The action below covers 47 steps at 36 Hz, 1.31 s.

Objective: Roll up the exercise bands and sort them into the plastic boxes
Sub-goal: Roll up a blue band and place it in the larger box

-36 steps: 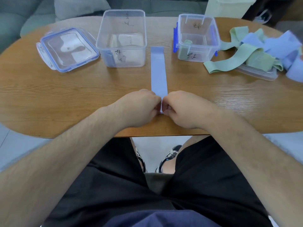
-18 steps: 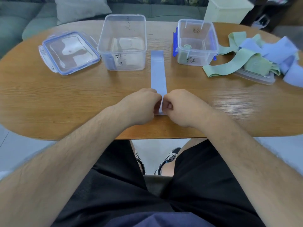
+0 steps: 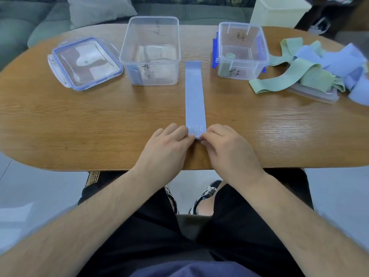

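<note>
Surface: oval wooden table (image 3: 79, 120), pale grain, with glare at 3 o'clock. Past its far edge stands a grey-green sofa (image 3: 30, 27) with a light cushion (image 3: 99, 9); a cream plastic bin (image 3: 279, 11) stands at 1 o'clock beyond the table. The floor (image 3: 339, 192) is pale grey. The person sits at the 6 o'clock edge in black shorts (image 3: 149, 236), with patterned sneakers (image 3: 205, 192) showing below the table.

Clock bearings below are taken from the hands.
- 10 o'clock: blue-rimmed clear lid (image 3: 85, 62), lying flat.
- 11 o'clock: large clear box (image 3: 151, 50), open, handwriting on its wall; a bluish shape shows through the near left corner, which I cannot identify.
- 1 o'clock: smaller clear box (image 3: 242, 50) with blue clips, open, and a green roll (image 3: 230, 55) inside.
- 2 o'clock: loose heap of bands (image 3: 319, 64), green and blue tangled, lying partly on a second lid (image 3: 313, 92).

The blue band (image 3: 194, 96) lies flat on the table, running straight toward 12 o'clock between the two boxes, touching neither. Its near end carries the print "20".

Left hand (image 3: 169, 144): knuckles up, fingers (image 3: 175, 129) curled and pinching the left corner of the band's near end.
Right hand (image 3: 229, 148): same posture, fingers (image 3: 217, 128) curled and pinching the right corner. The two hands almost meet at the band's end, which looks lifted and turned over on itself; the fingertips hide how far.
</note>
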Tool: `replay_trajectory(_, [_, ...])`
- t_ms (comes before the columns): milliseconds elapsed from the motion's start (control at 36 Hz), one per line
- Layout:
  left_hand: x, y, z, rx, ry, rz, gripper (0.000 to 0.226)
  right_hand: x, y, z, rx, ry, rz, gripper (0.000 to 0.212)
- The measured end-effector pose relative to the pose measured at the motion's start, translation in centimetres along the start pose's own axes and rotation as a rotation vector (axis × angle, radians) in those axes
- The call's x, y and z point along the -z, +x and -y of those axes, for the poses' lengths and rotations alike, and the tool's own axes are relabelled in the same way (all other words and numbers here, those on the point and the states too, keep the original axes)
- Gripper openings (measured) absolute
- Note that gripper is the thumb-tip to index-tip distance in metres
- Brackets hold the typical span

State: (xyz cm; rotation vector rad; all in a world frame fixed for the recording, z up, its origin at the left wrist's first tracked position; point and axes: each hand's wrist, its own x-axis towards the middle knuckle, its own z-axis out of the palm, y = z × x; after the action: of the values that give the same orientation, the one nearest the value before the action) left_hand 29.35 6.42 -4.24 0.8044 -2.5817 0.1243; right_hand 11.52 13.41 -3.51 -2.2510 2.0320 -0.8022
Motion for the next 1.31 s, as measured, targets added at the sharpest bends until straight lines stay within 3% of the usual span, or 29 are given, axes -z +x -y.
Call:
replay_trajectory(167, [-0.2,0.2,-0.1,0.014,0.005,-0.016,0.024,1.0,0.9,-0.4,0.014,0.026,0.018,0.020])
replay_trajectory(472, [-0.5,1.1,0.4,0.009,0.020,-0.069,0.008,0.3,1.7,-0.7,-0.002,-0.015,0.045,0.020])
replay_trajectory(667, [-0.7,1.1,0.0,0.046,0.028,-0.050,0.019,-0.5,1.6,-0.7,0.017,0.042,-0.044,0.016])
replay_trajectory(833, [-0.9,1.0,-0.4,0.051,0.023,-0.045,0.022,0.1,0.5,-0.5,0.060,-0.072,-0.115,0.017])
replay_trajectory(1056, [-0.8,0.6,-0.4,0.076,0.007,-0.035,0.016,0.0,0.4,-0.2,0.069,-0.155,-0.111,0.020])
replay_trajectory(1306, [-0.9,1.3,-0.4,0.103,0.015,0.014,0.030,-0.6,1.5,-1.1,0.036,-0.080,-0.079,0.010])
